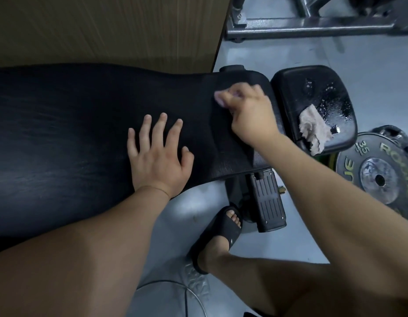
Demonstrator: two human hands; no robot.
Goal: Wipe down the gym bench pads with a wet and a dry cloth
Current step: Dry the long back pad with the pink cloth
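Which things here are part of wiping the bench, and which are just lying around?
For the job: long pad, seat pad, pink cloth gripped in the right hand, beige cloth lying on the seat pad, left hand flat on the long pad.
Lying about: weight plate, steel frame.

right hand (248,113): motion-blurred, centre right of frame; finger outlines smeared.
pink cloth (220,97): bunched under the curled fingers, only an edge shows.
back pad (72,133): cut off at left edge.
weight plate (381,170): cut off at right edge; lettering partial.
metal frame (312,26): cut off at top edge.
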